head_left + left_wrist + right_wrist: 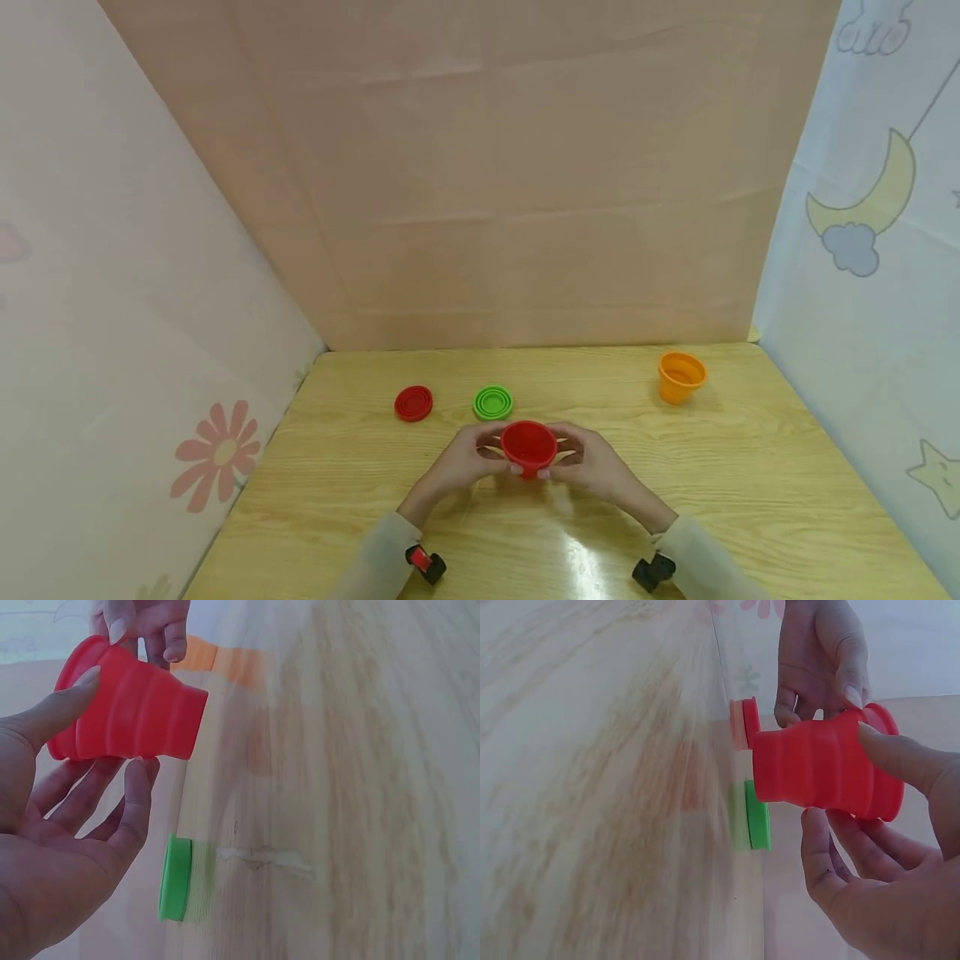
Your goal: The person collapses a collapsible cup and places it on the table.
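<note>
Wooden table [750,500]; red cup [528,447] aloft, interior in head view only.

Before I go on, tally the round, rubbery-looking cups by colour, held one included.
Red: 2 (expanded round rubbery-looking red cup, flat round rubbery-looking red cup)
Green: 1 (flat round rubbery-looking green cup)
Orange: 1 (expanded round rubbery-looking orange cup)
Total: 4

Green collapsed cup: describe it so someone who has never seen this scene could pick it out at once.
On the wooden table, find the left hand and right hand holding an expanded red cup. Just beyond that cup, slightly left, lies the green collapsed cup. It alone is green, unlike the flat red cup leftward and expanded orange cup rightward.
</note>
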Tool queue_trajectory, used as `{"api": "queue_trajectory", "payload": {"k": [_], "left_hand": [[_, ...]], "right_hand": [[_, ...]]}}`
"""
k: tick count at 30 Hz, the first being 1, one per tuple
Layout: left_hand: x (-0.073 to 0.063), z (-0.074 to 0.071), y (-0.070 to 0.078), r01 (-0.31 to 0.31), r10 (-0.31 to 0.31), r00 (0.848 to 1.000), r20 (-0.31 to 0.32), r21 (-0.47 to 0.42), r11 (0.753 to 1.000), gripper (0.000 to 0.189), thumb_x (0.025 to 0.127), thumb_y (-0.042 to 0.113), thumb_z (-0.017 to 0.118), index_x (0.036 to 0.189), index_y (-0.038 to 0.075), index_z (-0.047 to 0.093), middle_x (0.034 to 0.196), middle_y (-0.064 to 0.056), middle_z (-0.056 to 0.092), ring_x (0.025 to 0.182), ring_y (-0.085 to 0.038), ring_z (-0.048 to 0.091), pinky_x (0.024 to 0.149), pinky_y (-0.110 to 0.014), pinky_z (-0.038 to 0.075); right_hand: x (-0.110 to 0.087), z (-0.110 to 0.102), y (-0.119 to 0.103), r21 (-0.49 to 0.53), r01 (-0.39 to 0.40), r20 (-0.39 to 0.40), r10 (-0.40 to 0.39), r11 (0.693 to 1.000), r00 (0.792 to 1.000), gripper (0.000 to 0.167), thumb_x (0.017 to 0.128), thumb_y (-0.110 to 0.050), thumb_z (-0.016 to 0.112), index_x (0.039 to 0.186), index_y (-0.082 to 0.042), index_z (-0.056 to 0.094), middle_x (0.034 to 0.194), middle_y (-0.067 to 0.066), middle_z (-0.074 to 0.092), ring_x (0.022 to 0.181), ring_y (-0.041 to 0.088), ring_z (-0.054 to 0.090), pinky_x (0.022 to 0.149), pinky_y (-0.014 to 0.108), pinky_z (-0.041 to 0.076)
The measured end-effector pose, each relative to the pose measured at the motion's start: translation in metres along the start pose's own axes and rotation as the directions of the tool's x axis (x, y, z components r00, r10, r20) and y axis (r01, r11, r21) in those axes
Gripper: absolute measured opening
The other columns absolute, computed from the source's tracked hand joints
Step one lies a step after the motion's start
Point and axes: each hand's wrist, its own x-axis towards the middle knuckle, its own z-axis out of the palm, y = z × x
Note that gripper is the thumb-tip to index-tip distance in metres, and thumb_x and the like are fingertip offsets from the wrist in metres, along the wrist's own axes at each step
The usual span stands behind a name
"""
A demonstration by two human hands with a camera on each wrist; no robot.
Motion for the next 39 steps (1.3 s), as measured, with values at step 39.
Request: {"api": "queue_trajectory", "payload": {"k": [39], "left_hand": [[-0.004, 0.011, 0.000, 0.015, -0.023, 0.997, -0.076, -0.103, 0.995, 0.033, 0.097, 0.029, 0.077, 0.125, 0.012, 0.075, 0.121, -0.011, 0.077, 0.105, -0.018, 0.077, 0.097, -0.046, 0.063]], "right_hand": [[-0.006, 0.003, 0.002, 0.227, -0.279, -0.004, 0.288, 0.933, 0.958, 0.055, 0.104, -0.035, 0.067, 0.131, 0.012, 0.065, 0.107, 0.011, 0.081, 0.090, 0.018, 0.078, 0.090, 0.040, 0.065]]}}
